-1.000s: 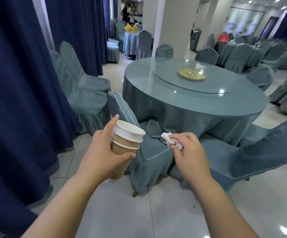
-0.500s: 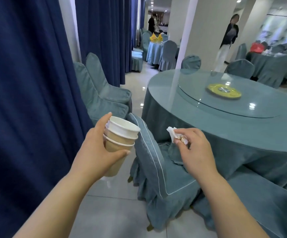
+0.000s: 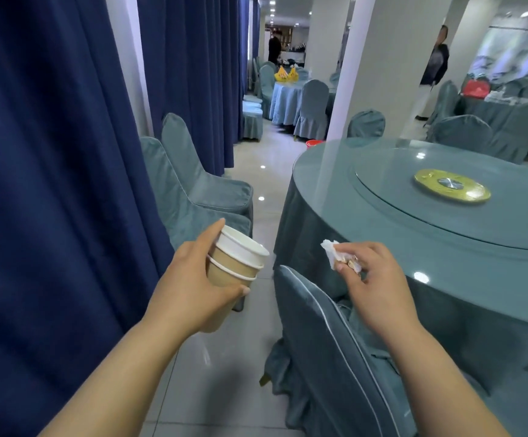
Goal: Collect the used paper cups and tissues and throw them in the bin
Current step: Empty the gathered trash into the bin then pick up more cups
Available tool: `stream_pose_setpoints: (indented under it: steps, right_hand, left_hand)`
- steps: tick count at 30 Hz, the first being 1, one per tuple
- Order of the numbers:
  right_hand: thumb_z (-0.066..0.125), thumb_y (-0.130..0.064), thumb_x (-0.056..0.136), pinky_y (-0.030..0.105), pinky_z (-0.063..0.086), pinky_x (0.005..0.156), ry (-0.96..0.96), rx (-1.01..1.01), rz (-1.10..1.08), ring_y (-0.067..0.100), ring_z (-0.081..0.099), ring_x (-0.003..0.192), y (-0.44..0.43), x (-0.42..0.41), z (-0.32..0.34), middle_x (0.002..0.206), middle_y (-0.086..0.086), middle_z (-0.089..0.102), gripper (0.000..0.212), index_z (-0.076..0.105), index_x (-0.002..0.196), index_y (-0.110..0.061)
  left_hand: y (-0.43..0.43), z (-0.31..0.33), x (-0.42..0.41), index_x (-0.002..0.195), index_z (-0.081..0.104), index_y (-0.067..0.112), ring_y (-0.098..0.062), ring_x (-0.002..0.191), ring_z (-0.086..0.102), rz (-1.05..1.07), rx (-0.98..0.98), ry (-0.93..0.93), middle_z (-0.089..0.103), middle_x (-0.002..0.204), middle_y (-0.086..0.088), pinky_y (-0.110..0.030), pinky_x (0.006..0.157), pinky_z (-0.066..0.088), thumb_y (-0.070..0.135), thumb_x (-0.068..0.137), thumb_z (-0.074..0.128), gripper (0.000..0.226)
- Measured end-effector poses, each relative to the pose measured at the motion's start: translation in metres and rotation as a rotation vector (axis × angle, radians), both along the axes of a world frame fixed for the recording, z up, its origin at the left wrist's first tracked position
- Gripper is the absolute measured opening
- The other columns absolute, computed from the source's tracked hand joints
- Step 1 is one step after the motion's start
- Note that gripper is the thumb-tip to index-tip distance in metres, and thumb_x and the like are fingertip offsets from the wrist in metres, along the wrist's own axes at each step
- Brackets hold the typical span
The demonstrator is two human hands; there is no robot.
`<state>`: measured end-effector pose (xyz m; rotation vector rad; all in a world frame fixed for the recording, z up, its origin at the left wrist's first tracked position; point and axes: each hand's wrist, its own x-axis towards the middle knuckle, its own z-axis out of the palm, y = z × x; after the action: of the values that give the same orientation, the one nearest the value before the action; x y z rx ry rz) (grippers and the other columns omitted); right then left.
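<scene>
My left hand grips a stack of nested paper cups, brown walls with white rims, tilted to the right at chest height. My right hand pinches a crumpled white tissue together with some small scraps, held above the back of a chair. Part of the lower cup is hidden behind my fingers. No bin can be made out with certainty; a small red object sits on the floor beyond the table.
A round table with teal cloth and glass turntable stands right. A covered chair is just below my right hand. Dark blue curtains and two covered chairs line the left. A tiled aisle runs ahead; two people stand far off.
The view has swung left, so the round table has slid to the right and the aisle along the curtains has opened up. Both hands keep their holds on the cups and the tissue.
</scene>
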<state>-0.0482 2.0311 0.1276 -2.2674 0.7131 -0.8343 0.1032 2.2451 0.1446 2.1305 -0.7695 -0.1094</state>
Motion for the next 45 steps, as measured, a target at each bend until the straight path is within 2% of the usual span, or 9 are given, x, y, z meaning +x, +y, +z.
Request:
stream_pose_setpoints:
  steps: [4, 7, 14, 18, 23, 28, 32, 39, 45]
  right_hand:
    - [0.062, -0.017, 0.090, 0.019, 0.039, 0.075, -0.005, 0.010, -0.006, 0.004, 0.052, 0.094, -0.032, 0.057, -0.002, 0.103, -0.017, 0.051, 0.026, 0.066, 0.110, -0.033]
    - [0.062, -0.017, 0.090, 0.015, 0.038, 0.073, -0.004, -0.011, -0.007, 0.004, 0.052, 0.092, -0.063, 0.103, -0.003, 0.102, -0.014, 0.052, 0.024, 0.066, 0.109, -0.033]
    - [0.063, -0.014, 0.089, 0.011, 0.037, 0.072, 0.016, -0.031, -0.022, 0.006, 0.052, 0.090, -0.133, 0.204, 0.001, 0.104, -0.009, 0.054, 0.025, 0.067, 0.110, -0.027]
    - [0.064, -0.015, 0.088, 0.025, 0.043, 0.077, 0.031, -0.027, -0.039, 0.008, 0.053, 0.090, -0.164, 0.249, 0.003, 0.103, -0.010, 0.054, 0.024, 0.068, 0.109, -0.026]
    - [0.065, -0.018, 0.088, 0.031, 0.046, 0.078, 0.053, -0.055, -0.092, 0.011, 0.055, 0.090, -0.203, 0.291, 0.001, 0.102, -0.012, 0.052, 0.023, 0.068, 0.109, -0.028]
    - [0.066, -0.023, 0.088, 0.025, 0.041, 0.070, 0.062, -0.096, -0.149, 0.004, 0.051, 0.082, -0.231, 0.345, -0.001, 0.099, -0.013, 0.053, 0.022, 0.068, 0.108, -0.031]
    - [0.068, -0.021, 0.087, 0.024, 0.040, 0.071, 0.047, -0.091, -0.229, 0.006, 0.051, 0.082, -0.249, 0.396, -0.002, 0.099, -0.010, 0.055, 0.022, 0.069, 0.107, -0.028]
    - [0.068, -0.018, 0.086, 0.020, 0.037, 0.074, 0.036, -0.024, -0.304, 0.007, 0.051, 0.085, -0.281, 0.475, 0.003, 0.101, -0.009, 0.055, 0.022, 0.069, 0.107, -0.026]
    - [0.068, -0.018, 0.087, 0.006, 0.035, 0.069, 0.070, -0.012, -0.326, 0.004, 0.048, 0.082, -0.329, 0.505, -0.002, 0.100, -0.009, 0.054, 0.020, 0.068, 0.106, -0.025]
  left_hand:
    - [-0.036, 0.000, 0.063, 0.140, 0.018, 0.057, -0.005, 0.106, 0.042, -0.042, 0.028, -0.045, 0.035, 0.118, 0.016, -0.026, 0.085, 0.037, 0.042, 0.065, 0.081, 0.099]
    - [-0.071, -0.003, 0.114, 0.139, 0.018, 0.059, -0.003, 0.106, 0.039, -0.050, 0.031, -0.077, 0.034, 0.118, 0.017, -0.027, 0.087, 0.037, 0.043, 0.064, 0.082, 0.100]
    - [-0.155, 0.005, 0.221, 0.140, 0.021, 0.055, -0.018, 0.117, 0.048, -0.095, 0.079, -0.110, 0.041, 0.125, 0.006, -0.038, 0.099, 0.042, 0.043, 0.062, 0.083, 0.101]
    - [-0.194, 0.004, 0.270, 0.140, 0.021, 0.054, -0.017, 0.118, 0.045, -0.111, 0.063, -0.097, 0.040, 0.132, 0.006, -0.037, 0.096, 0.042, 0.045, 0.063, 0.082, 0.099]
    - [-0.242, -0.007, 0.320, 0.140, 0.020, 0.056, -0.012, 0.108, 0.045, -0.149, 0.052, -0.071, 0.040, 0.128, 0.009, -0.032, 0.089, 0.041, 0.045, 0.063, 0.081, 0.099]
    - [-0.284, -0.013, 0.387, 0.141, 0.019, 0.054, -0.013, 0.100, 0.044, -0.193, 0.037, -0.059, 0.040, 0.131, 0.005, -0.034, 0.086, 0.042, 0.047, 0.064, 0.080, 0.098]
    - [-0.312, -0.014, 0.446, 0.138, 0.020, 0.056, -0.018, 0.105, 0.048, -0.254, 0.024, -0.078, 0.041, 0.130, 0.004, -0.038, 0.089, 0.046, 0.048, 0.064, 0.080, 0.096]
    - [-0.355, -0.011, 0.539, 0.142, 0.022, 0.050, -0.014, 0.104, 0.043, -0.328, 0.008, -0.083, 0.040, 0.135, 0.002, -0.038, 0.087, 0.048, 0.047, 0.062, 0.082, 0.100]
    - [-0.412, -0.024, 0.576, 0.143, 0.017, 0.050, -0.017, 0.114, 0.043, -0.387, 0.031, -0.070, 0.037, 0.141, 0.001, -0.039, 0.091, 0.047, 0.049, 0.064, 0.081, 0.101]
